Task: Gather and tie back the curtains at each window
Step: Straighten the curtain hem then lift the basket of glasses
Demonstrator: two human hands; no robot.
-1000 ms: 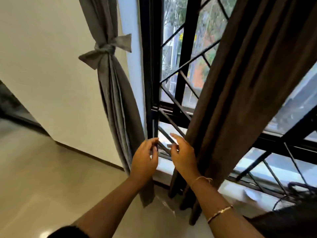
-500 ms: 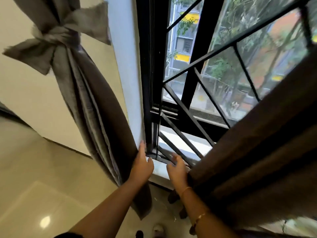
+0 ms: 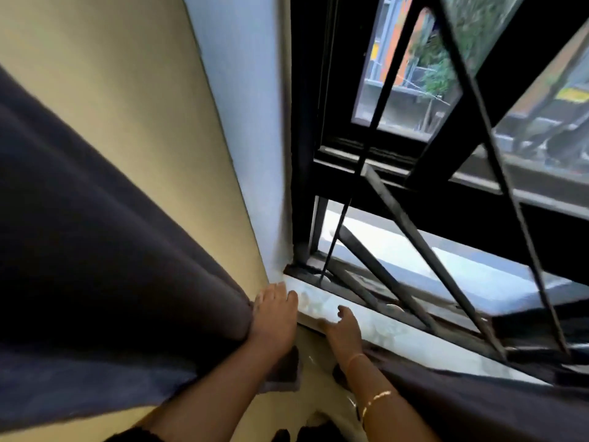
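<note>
I see left hand [image 3: 275, 317] flat, fingers together, pressed on left curtain [image 3: 95, 266] at 8 o'clock. Right hand [image 3: 343, 328] relaxed on sill [image 3: 401, 334], gripping nothing. Right curtain [image 3: 478, 403], 4 o'clock, hangs loose: gathering and tying left, I reckon.

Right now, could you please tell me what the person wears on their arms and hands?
The left hand is bare, with a dark sleeve higher up that arm. The right hand is bare; its wrist wears a thin band and, further up, a gold chain bracelet.
</note>
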